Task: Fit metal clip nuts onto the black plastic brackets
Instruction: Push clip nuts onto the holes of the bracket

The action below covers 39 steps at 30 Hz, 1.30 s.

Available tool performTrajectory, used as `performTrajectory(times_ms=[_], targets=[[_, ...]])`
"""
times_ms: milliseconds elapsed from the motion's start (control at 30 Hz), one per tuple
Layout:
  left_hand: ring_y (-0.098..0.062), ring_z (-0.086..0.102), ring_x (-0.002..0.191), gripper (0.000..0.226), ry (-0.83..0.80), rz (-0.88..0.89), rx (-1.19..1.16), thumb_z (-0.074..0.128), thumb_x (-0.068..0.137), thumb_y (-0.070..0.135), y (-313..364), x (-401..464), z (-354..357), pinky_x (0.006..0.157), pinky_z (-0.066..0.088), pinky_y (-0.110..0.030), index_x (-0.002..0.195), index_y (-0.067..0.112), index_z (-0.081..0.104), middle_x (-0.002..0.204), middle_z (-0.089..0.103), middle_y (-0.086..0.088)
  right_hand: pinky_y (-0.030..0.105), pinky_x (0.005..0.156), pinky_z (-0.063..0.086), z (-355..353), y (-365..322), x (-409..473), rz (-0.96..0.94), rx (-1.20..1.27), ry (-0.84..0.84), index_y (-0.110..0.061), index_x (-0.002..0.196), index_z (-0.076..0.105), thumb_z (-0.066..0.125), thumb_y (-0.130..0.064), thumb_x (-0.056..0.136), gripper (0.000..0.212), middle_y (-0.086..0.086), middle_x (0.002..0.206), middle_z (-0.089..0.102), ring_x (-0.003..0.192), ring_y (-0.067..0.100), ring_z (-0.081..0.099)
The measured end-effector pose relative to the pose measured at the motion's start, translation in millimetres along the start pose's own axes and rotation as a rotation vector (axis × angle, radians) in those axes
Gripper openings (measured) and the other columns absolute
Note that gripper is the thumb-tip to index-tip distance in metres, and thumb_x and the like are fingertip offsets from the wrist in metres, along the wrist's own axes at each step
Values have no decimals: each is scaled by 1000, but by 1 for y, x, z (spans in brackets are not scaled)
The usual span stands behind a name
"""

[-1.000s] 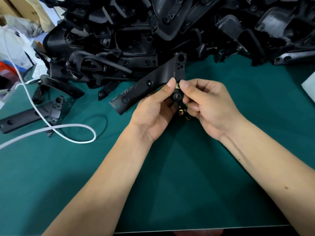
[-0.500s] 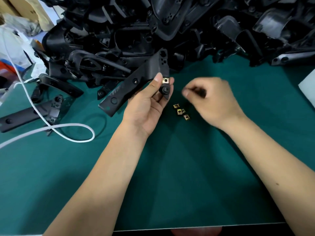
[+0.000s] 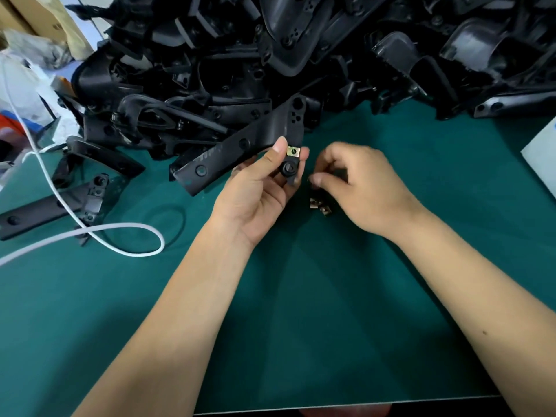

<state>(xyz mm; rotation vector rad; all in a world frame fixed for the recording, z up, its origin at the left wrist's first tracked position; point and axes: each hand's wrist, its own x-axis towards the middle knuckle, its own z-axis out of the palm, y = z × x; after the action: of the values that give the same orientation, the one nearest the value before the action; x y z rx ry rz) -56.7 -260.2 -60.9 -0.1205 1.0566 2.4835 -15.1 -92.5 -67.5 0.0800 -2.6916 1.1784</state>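
My left hand [image 3: 258, 191] grips a long black plastic bracket [image 3: 240, 145] above the green mat, thumb up beside a brass-coloured clip nut [image 3: 293, 151] seated on the bracket's tab. Just below that nut is a round black boss. My right hand [image 3: 364, 188] hovers to the right with curled fingers. Its thumb and forefinger pinch what looks like a small clip nut [image 3: 310, 178], which is blurred. A few loose clip nuts [image 3: 320, 206] lie on the mat under the right hand's fingertips.
A large heap of black plastic brackets [image 3: 301, 55] fills the back of the green mat [image 3: 301, 311]. More brackets [image 3: 45, 209] lie at the left, crossed by a white cable [image 3: 120, 233]. Bags and cardboard sit at the far left, and a white sheet [image 3: 541, 158] at the right edge.
My right hand let go of the bracket's tab, leaving the clip nut fitted, and dropped to the loose nuts on the mat. My left hand shifted the bracket slightly left and up.
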Motion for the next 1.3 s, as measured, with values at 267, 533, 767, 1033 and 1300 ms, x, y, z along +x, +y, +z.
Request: performTrajectory(times_ms=[267,533,767,1033,1300], targets=[[-19,76,83,10,-84,-41,81,72,81,13,2,-3,-1,67,59,-24,74,10,77,84,74,-8,23,46,28,-10,2,1,110,790,138,-16,98,78,71,-6,95,13,7,81,76,50,12,39],[-18,74,81,10,-147,-44,136,71,83,12,1,-5,-2,70,59,-26,91,13,77,94,76,-6,19,46,30,-10,1,1,90,849,154,-13,100,77,68,5,93,21,4,83,77,48,3,46],[-16,75,81,13,-160,-39,147,69,83,13,1,-4,-1,71,59,-24,88,14,81,95,77,-5,14,49,37,-7,1,1,60,763,190,-13,101,77,71,0,93,16,4,85,76,50,2,51],[-15,75,81,12,-156,-17,183,70,83,14,-2,-4,0,72,59,-24,85,16,81,91,77,-4,23,48,24,-3,-5,0,246,1008,137,-3,94,70,59,-9,104,16,4,75,65,48,8,33],[-16,75,81,14,-157,-30,187,70,83,14,-4,-6,0,70,59,-24,95,13,77,95,77,-6,21,47,27,-3,-7,-1,246,1069,66,-7,88,66,55,-11,106,22,2,76,60,48,7,32]])
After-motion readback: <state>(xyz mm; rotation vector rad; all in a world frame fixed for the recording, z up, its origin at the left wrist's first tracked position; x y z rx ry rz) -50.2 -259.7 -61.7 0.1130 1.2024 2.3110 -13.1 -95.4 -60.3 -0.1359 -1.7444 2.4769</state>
